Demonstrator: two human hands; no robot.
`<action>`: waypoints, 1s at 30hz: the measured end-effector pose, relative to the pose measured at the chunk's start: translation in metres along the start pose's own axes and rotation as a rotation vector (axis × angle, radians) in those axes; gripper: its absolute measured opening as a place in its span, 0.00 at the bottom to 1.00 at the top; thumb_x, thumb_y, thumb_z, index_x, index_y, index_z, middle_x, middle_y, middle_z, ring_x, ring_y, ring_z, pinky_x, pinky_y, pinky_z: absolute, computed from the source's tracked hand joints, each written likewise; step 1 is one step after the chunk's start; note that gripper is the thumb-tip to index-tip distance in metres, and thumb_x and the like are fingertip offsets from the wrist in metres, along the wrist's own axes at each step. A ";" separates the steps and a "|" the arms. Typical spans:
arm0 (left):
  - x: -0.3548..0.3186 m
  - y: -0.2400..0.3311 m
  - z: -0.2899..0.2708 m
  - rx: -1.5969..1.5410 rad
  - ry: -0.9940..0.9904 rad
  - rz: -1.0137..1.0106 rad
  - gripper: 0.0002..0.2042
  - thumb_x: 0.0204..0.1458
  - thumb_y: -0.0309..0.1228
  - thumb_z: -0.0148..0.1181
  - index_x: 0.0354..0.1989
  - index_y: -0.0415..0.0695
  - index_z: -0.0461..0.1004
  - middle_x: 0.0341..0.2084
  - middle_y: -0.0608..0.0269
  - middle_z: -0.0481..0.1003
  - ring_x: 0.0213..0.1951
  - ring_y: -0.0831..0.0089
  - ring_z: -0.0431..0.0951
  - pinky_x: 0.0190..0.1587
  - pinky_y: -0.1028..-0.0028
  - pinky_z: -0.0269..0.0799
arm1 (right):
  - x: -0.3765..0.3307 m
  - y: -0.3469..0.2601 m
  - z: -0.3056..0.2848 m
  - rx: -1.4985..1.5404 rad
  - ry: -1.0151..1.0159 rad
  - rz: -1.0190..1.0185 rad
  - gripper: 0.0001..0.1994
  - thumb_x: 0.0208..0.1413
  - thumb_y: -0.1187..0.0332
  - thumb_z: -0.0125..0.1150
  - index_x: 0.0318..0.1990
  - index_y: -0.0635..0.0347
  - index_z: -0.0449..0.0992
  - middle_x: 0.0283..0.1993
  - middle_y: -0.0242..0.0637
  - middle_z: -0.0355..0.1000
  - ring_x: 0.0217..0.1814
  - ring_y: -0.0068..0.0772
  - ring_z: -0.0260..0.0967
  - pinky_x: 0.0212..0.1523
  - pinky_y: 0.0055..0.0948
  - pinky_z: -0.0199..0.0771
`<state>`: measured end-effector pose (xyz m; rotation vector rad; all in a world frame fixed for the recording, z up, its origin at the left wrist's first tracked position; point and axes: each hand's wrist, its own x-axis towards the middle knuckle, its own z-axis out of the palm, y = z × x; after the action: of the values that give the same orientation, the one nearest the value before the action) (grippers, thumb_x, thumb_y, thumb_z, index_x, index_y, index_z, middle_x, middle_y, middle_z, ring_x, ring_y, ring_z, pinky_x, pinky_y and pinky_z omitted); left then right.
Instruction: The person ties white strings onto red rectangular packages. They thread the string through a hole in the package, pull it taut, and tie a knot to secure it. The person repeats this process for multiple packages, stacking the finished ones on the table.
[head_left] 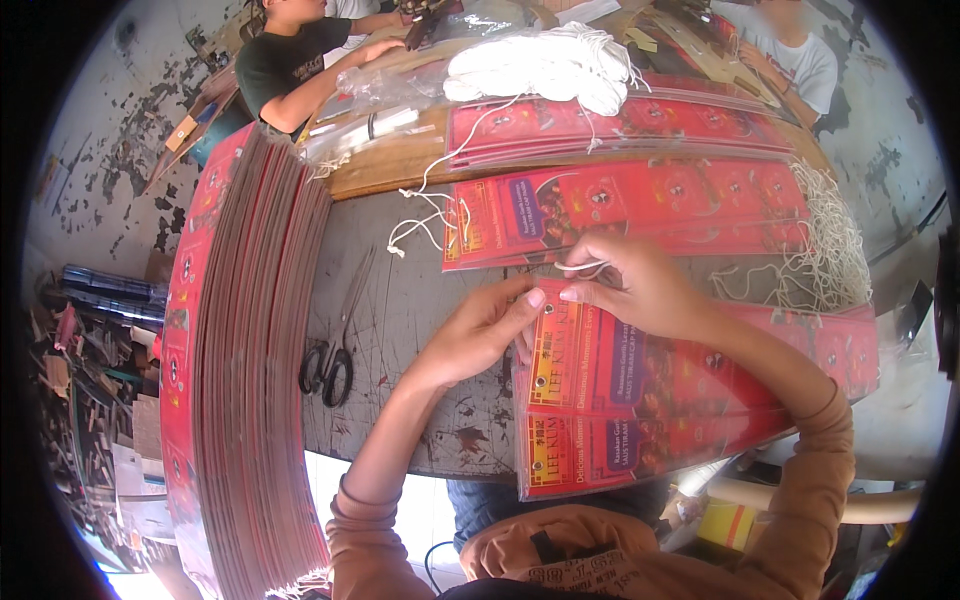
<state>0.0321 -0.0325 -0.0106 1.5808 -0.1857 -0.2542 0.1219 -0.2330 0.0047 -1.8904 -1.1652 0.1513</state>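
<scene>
I see my left hand (480,335) pinching the top corner of a red and yellow glossy printed card (640,390), thumb and forefinger pressed together on its edge near a small metal eyelet (541,381). My right hand (635,285) sits just beside it, touching the same upper edge, its fingers closed on a short loop of white cotton string (582,266). The card lies on top of a small pile of like cards at the near edge of the worn grey wooden table (400,330).

Left of that card, a pair of black-handled steel scissors (335,350) lies flat on the table, shut. Farther left stands a tall fanned stack of red cardboard sheets (240,360). Beyond the card, away from me, are two more spreads of red cards (640,205), already strung, and a bundle of white string lengths (545,65) rests on the farther ones. To the card's right lies a loose tangle of cut strings (830,245). Two other people work at the far end.
</scene>
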 end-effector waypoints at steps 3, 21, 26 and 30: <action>0.000 -0.001 -0.004 -0.055 -0.028 -0.042 0.17 0.62 0.42 0.48 0.42 0.37 0.70 0.23 0.67 0.71 0.24 0.82 0.71 0.29 0.79 0.68 | -0.002 0.003 -0.001 -0.083 0.054 -0.042 0.13 0.52 0.64 0.65 0.37 0.62 0.71 0.35 0.43 0.74 0.37 0.42 0.74 0.36 0.35 0.71; 0.003 -0.015 0.005 0.048 0.024 0.064 0.16 0.63 0.34 0.47 0.55 0.37 0.62 0.15 0.68 0.70 0.15 0.81 0.72 0.20 0.80 0.66 | -0.002 0.000 -0.003 -0.278 0.148 -0.044 0.07 0.55 0.69 0.60 0.36 0.61 0.70 0.32 0.41 0.70 0.35 0.44 0.69 0.32 0.40 0.67; 0.005 -0.018 0.008 0.039 0.069 0.011 0.17 0.63 0.34 0.47 0.56 0.38 0.62 0.21 0.67 0.72 0.22 0.81 0.72 0.27 0.78 0.67 | 0.001 0.009 -0.004 -0.275 0.331 -0.242 0.06 0.55 0.71 0.59 0.37 0.64 0.72 0.38 0.40 0.66 0.37 0.41 0.67 0.33 0.35 0.68; 0.000 0.005 0.009 0.130 0.123 -0.123 0.18 0.62 0.33 0.49 0.58 0.38 0.62 0.29 0.65 0.77 0.32 0.78 0.76 0.40 0.75 0.72 | 0.002 0.010 -0.011 -0.169 0.399 -0.226 0.05 0.56 0.73 0.58 0.37 0.65 0.74 0.40 0.40 0.65 0.36 0.37 0.67 0.33 0.30 0.69</action>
<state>0.0300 -0.0409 -0.0058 1.7342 -0.0097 -0.2434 0.1347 -0.2397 0.0046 -1.8071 -1.1261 -0.4417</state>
